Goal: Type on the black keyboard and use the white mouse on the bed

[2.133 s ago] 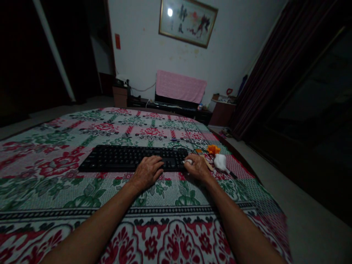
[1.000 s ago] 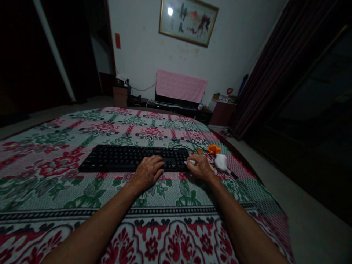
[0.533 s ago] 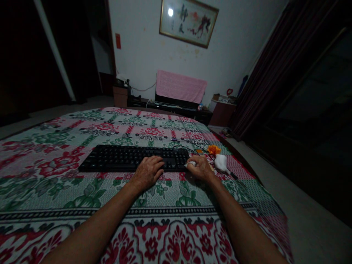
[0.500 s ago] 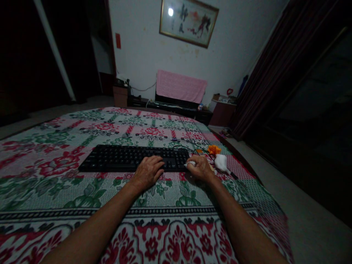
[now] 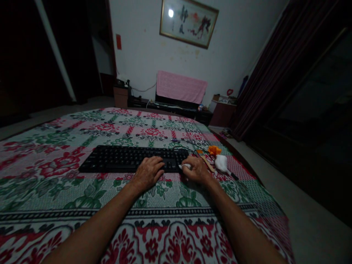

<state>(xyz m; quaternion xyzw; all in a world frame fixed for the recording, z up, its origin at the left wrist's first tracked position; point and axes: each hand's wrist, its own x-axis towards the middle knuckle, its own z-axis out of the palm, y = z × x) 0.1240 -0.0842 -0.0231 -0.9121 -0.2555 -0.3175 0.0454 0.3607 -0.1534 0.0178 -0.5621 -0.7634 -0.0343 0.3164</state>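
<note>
A black keyboard lies on the patterned bedspread before me. My left hand rests on its front edge, right of the middle, palm down with the fingers laid over the keys. Over the keyboard's right end, my right hand is closed around a white wad that looks like cotton or tissue. The wad's tip pokes out toward the keys at the number pad; whether it touches them I cannot tell. The keys beneath both hands are hidden.
Right of the keyboard lie a flat wooden stick, a crumpled orange thing, a white fluffy bundle and a small black-ended object. A thin black cable curls behind the keyboard. The bed's edge drops to floor at right.
My right hand has shifted a little left with the white wad, farther over the keyboard's right end, uncovering more of the wooden stick. My left hand and the keyboard have stayed put.
</note>
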